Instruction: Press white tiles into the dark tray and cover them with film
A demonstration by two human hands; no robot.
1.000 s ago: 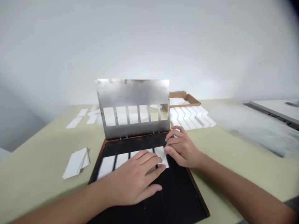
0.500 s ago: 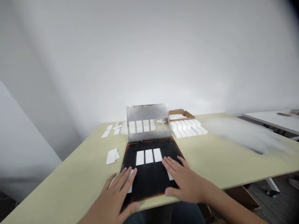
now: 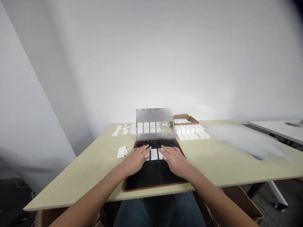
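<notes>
A black flat board [image 3: 153, 183] with an orange rim lies before me on the table. Hinged at its far edge, a grey metal plate [image 3: 155, 136] with several rectangular slots stands raised. White rectangular cards sit in a row on the board; the middle card [image 3: 154, 154] shows whole. My left hand [image 3: 136, 159], fingers stretched out, partly covers the card to its left. From the other side my right hand [image 3: 174, 160] lies with spread fingers over the card on the right. Neither hand grips anything; what lies under the palms is hidden.
Loose white cards [image 3: 121, 152] lie left of the board, with more cards [image 3: 115, 133] farther back. Behind to the right are rows of white blocks [image 3: 191, 132] and a cardboard tray [image 3: 194, 121]. Clear plastic sheeting [image 3: 239, 142] rests on the table's right side.
Both hands have moved away from me and closer together, from the board's near left and right sides to the card row. The whole scene has shifted slightly in view.
</notes>
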